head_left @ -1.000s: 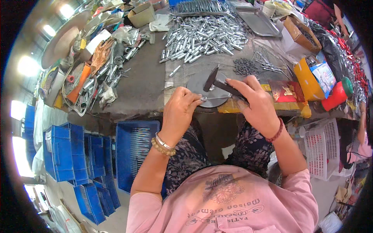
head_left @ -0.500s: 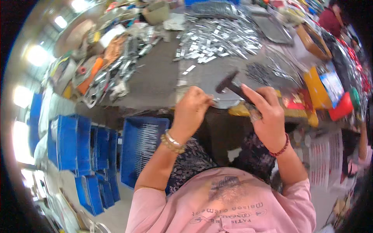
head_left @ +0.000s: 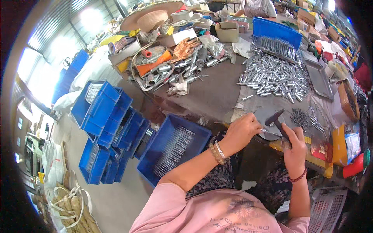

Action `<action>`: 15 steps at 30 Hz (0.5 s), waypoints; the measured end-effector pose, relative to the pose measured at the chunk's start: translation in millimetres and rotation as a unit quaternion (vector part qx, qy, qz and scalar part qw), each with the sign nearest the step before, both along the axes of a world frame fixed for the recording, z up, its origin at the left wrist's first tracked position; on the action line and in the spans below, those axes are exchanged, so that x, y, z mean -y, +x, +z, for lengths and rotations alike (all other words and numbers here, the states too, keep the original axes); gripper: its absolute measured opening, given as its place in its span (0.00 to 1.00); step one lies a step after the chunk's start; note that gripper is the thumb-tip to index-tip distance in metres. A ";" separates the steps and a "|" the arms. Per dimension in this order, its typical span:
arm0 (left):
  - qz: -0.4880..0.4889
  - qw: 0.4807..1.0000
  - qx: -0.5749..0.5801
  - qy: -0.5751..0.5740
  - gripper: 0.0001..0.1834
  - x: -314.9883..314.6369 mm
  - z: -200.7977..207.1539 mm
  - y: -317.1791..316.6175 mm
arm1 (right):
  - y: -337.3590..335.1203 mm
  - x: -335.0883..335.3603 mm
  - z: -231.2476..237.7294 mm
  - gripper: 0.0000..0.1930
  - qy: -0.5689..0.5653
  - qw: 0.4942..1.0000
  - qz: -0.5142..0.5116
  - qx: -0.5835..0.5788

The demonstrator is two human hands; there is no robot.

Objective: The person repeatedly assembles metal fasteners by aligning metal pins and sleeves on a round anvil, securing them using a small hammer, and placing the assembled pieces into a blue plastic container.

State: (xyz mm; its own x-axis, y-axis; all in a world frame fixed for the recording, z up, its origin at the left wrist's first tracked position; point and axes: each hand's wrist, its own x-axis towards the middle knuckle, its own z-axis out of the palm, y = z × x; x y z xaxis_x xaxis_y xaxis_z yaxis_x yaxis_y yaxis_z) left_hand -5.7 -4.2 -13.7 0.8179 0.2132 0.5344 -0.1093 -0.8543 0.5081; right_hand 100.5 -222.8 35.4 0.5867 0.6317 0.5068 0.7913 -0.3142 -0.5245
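My left hand (head_left: pixel 244 133) pinches a small silver metal pin (head_left: pixel 264 130) at the near edge of the workbench. My right hand (head_left: pixel 294 149) is closed around the handle of a hammer (head_left: pixel 275 117), whose dark head is raised just beyond and to the right of the pin. Hammer and pin look apart. Under them is a grey, roundish metal surface (head_left: pixel 264 114). Beyond it spreads a heap of shiny metal pins (head_left: pixel 272 75). Small dark nails (head_left: pixel 299 117) lie right of the hammer, beside some thin metal rods (head_left: pixel 316 119).
Left of my knees stands a blue bin (head_left: pixel 144 165) with rows of metal parts. Stacked blue bins (head_left: pixel 101 116) rise farther left. Tools and a dirty orange glove (head_left: pixel 184 48) clutter the far left bench. At right are a yellow box (head_left: pixel 339 145) and a red bottle (head_left: pixel 352 166).
My view has swung left and up, so the bench and hands sit farther right and the bins show fully. The pin and hammer stay in my hands.
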 end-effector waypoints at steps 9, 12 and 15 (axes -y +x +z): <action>-0.012 0.996 0.033 -0.078 0.08 -0.4 -12.3 1.3 | -6.2 -5.2 0.5 0.14 -0.155 0.976 -0.018 0.153; -0.019 0.995 0.031 -0.097 0.09 3.1 -11.6 -0.9 | -13.6 4.4 -16.4 0.11 -0.143 0.986 -0.053 0.062; -0.011 0.995 0.013 -0.102 0.09 4.6 -13.0 -9.2 | -23.9 5.8 -8.8 0.11 -0.138 0.989 -0.021 -0.046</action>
State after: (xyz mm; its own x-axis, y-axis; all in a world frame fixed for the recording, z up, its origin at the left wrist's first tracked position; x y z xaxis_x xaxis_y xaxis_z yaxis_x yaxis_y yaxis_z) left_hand -14.9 -8.7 -26.6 0.8099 0.3004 0.5037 -0.1433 -0.7315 0.6666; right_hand 76.7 -228.6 26.6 0.6509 0.7125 0.2621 0.7276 -0.4870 -0.4832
